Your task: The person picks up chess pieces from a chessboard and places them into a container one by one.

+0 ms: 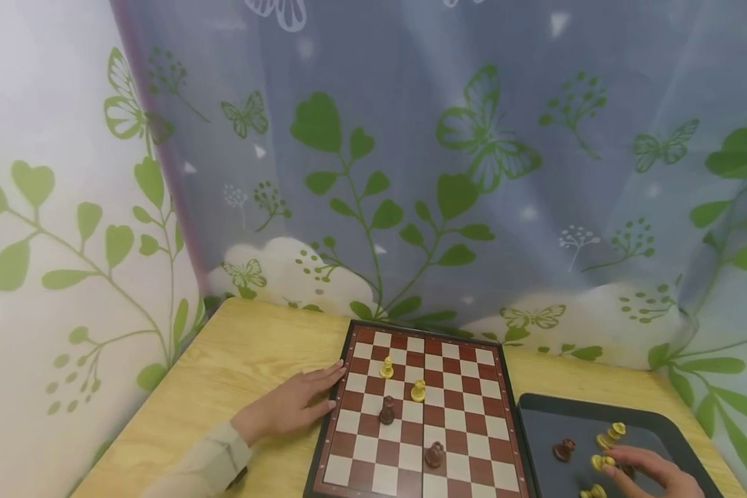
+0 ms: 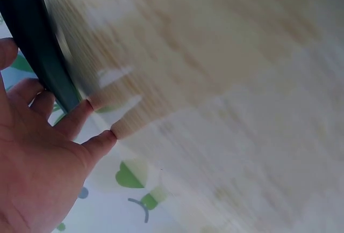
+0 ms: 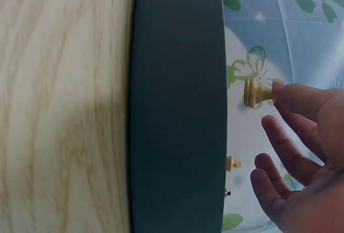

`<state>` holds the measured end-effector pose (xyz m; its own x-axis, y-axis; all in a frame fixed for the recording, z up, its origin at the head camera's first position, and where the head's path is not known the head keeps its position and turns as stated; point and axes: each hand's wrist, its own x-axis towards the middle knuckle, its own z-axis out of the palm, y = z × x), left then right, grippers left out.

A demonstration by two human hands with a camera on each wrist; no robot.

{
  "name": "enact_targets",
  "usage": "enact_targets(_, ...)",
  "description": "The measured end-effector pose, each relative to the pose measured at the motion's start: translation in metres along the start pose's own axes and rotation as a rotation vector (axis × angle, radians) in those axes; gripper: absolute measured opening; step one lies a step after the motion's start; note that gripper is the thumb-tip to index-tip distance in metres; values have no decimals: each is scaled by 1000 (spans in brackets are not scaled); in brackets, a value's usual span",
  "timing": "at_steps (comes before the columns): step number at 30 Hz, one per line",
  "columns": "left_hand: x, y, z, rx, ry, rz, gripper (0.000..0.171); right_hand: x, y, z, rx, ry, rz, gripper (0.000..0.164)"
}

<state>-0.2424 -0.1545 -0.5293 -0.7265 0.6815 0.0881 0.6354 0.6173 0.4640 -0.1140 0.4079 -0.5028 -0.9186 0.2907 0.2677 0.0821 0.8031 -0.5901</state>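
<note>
- Head view: the left hand (image 1: 295,404) lies flat with fingers extended, touching the left edge of a chessboard (image 1: 463,400) on the wooden desk (image 1: 255,346).
- Head view: the right hand (image 1: 656,474) pinches a yellow chess piece (image 1: 598,462) over the dark tray (image 1: 550,415), just right of the board. Other yellow and brown pieces lie in the tray, one brown piece (image 1: 564,449) left of the held one; two yellow and two brown pieces stand on the board.
- Left wrist view: spread fingers reach alongside the board's dark edge, two fingertips against the desk.
- Right wrist view: thumb and finger clamp the piece's upper end, the remaining fingers free.
</note>
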Motion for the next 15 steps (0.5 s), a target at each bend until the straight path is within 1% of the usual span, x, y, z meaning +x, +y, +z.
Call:
enact_targets(1, 0, 0, 0, 4, 0, -1, 62, 0, 3, 0, -4, 13, 7, 25)
enact_targets(3, 1, -1, 1, 7, 1, 1, 61, 3, 8, -2, -22, 2, 31, 27)
enact_targets(4, 1, -2, 1, 13, 3, 4, 61, 5, 11, -4, -39, -20, 45, 31)
enact_targets(5, 1, -3, 1, 18, 1, 2, 61, 8, 13, -5, -59, -31, 41, 31)
enact_targets(7, 2, -4, 1, 25, 7, 7, 60, 14, 17, -11, -104, -95, 35, 38)
enact_targets(8, 2, -5, 1, 27, 10, 10, 60, 16, 19, -12, -115, -104, 28, 38)
enact_targets(10, 3, -6, 0, 33, 15, 17, 60, 18, 23, -13, -117, -90, 12, 39)
enact_targets(11, 3, -6, 0, 32, 15, 21, 60, 18, 25, -12, -110, -58, 2, 36)
enact_targets(12, 3, -6, 0, 36, 20, 31, 59, 18, 27, -12, -95, -43, 13, 37)
enact_targets(14, 2, -6, 1, 34, 20, 44, 59, 16, 32, -10, -76, 22, 22, 34)
enact_targets(15, 2, -5, 1, 32, 18, 45, 59, 16, 35, -10, -75, 40, 26, 35)
